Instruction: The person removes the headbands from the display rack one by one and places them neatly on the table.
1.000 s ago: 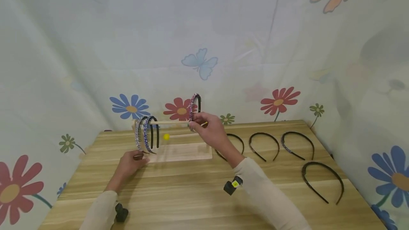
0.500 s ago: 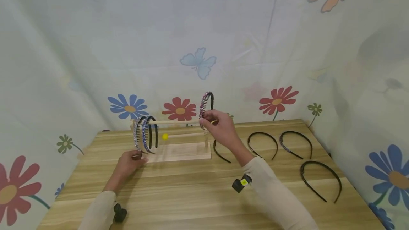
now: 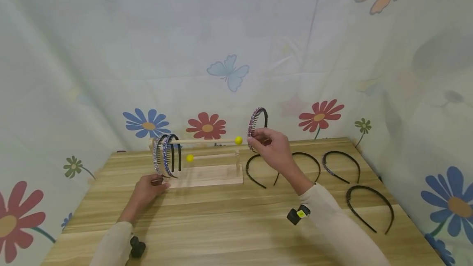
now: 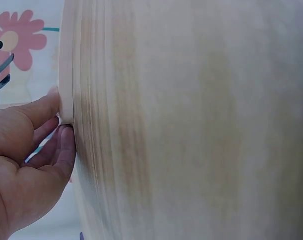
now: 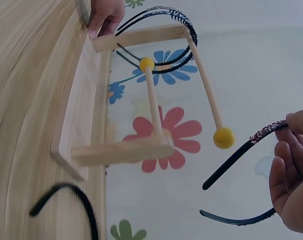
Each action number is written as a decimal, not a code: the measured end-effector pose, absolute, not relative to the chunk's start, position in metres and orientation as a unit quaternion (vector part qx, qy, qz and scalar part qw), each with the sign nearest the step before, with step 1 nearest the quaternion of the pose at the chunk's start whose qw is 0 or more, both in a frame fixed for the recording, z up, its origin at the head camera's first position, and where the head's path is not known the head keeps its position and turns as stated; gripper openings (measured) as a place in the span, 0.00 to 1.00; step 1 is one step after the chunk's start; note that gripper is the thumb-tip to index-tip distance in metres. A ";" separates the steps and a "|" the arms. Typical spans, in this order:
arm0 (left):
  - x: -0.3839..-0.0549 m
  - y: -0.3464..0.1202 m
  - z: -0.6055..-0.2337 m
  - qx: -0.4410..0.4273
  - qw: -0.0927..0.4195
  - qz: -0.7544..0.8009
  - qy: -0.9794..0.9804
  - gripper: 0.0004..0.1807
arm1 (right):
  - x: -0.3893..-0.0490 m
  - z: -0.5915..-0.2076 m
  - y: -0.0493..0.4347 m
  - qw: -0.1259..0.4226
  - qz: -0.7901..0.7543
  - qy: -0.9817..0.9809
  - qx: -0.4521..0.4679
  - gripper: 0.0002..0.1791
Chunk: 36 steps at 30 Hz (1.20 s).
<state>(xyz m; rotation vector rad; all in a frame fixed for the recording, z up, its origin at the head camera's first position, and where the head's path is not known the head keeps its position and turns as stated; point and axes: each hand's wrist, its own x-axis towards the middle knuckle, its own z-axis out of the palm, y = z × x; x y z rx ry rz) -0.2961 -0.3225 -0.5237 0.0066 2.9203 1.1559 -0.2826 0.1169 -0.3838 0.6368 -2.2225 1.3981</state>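
Note:
My right hand [image 3: 272, 146] pinches a black toothed headband [image 3: 253, 123] with pink and purple glitter, held upright in the air. Just right of the yellow ball [image 3: 238, 140] that tips the upper rod [image 3: 210, 141] of a wooden stand, the headband is apart from the rod. In the right wrist view its two legs [image 5: 231, 165] point toward the stand. My left hand [image 3: 145, 192] grips the left front corner of the stand's flat base [image 3: 214, 175], thumb and fingers around the edge [image 4: 66, 107]. Silver and blue glittery headbands [image 3: 166, 155] hang at the upper rod's left end.
A shorter lower rod [image 3: 214, 157] runs from the stand's right post to another yellow ball [image 3: 190, 158]. Several headbands [image 3: 371, 189] lie on the wooden table [image 3: 207, 229] to the right, two partly behind my right hand and wrist. A flowered cloth [image 3: 177, 52] hangs behind.
My right hand has moved right with the pink-purple headband, from along the upper rod to past its end, exposing the yellow ball. The left hand stays at the base corner.

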 end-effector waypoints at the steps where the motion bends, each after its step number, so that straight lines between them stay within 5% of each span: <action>1: -0.296 -0.322 -0.523 0.003 0.002 0.368 0.930 0.29 | -0.281 -0.384 0.121 0.219 0.503 -0.804 0.229 0.11; 24: -0.295 -0.323 -0.525 0.011 -0.001 0.373 0.928 0.29 | -0.246 -0.408 0.198 0.225 0.409 -0.873 0.140 0.10; 36: -0.297 -0.324 -0.525 0.009 0.005 0.371 0.929 0.30 | -0.224 -0.425 0.222 0.149 0.399 -0.902 0.066 0.11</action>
